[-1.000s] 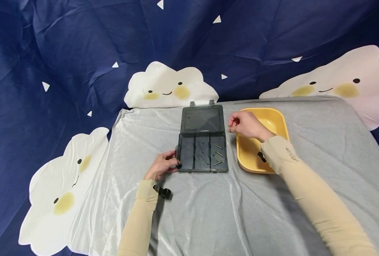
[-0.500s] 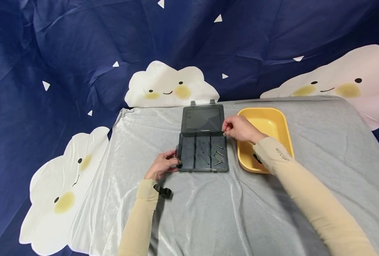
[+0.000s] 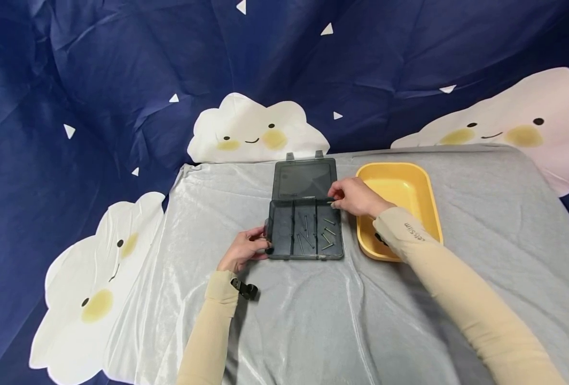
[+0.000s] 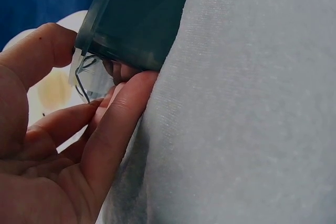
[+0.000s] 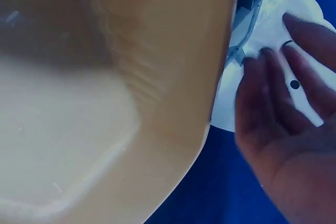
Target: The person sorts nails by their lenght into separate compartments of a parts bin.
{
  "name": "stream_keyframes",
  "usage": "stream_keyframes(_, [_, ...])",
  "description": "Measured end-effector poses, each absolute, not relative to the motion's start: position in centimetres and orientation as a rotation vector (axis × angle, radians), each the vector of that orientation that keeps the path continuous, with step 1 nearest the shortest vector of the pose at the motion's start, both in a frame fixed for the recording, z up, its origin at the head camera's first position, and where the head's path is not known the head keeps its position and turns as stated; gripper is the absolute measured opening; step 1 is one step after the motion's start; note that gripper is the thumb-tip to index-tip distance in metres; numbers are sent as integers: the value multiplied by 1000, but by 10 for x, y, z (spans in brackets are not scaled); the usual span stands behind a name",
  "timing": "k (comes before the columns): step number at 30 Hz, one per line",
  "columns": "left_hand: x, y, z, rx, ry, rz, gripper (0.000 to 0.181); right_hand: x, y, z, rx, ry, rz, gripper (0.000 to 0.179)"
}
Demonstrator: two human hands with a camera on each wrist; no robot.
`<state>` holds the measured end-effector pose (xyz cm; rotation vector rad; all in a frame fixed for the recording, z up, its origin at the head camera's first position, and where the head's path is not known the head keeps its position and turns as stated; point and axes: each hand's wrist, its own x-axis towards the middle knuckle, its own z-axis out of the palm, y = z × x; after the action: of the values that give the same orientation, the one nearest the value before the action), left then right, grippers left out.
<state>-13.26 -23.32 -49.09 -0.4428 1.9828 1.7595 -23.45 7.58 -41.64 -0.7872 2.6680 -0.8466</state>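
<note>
A dark see-through compartment box (image 3: pixel 281 227) lies with its lid (image 3: pixel 305 179) folded back. My left hand (image 3: pixel 242 248) grips its left side; in the left wrist view the thumb and fingers (image 4: pixel 44 51) hold its edge beside a clear tab with a bent wire. Several long dark screws (image 3: pixel 306 227) lie in the middle compartment and several shorter brass ones (image 3: pixel 329 222) in the right one. Over the right compartment's back end is my right hand (image 3: pixel 356 198), a small brass screw (image 3: pixel 329 202) at its fingertips. In the right wrist view, its thumb and fingers (image 5: pixel 257 87) stand apart.
A yellow tub (image 3: pixel 433 214) stands right of the box, under my right wrist; small bits (image 5: pixel 58 188) lie inside it. Grey wrinkled cloth (image 3: pixel 303 321) covers the table. A dark blue curtain with clouds (image 3: pixel 257 128) hangs behind.
My right hand has moved left from over the tub's rim to the box's right compartment, with the brass screw at its fingertips. The left hand has stayed on the box.
</note>
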Motion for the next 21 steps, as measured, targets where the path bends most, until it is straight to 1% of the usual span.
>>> stream_keyframes(4, [-132,-233,-491,-447,1976,1763,66,-234,76,-413,-689,2677,-865,41])
stream_keyframes(10, [-132,-233,-493,-431,1969,1769,66,-234,79,-407,-489,2675,-1002,60])
stream_keyframes(14, [-133,-233,-494,-420,1964,1765,66,-234,79,-403,-382,2632,-1096,65])
stream_keyframes(21, [-132,-234,-493,-420,1979,1766,65,-233,73,-401,-167,2394,-1350,66])
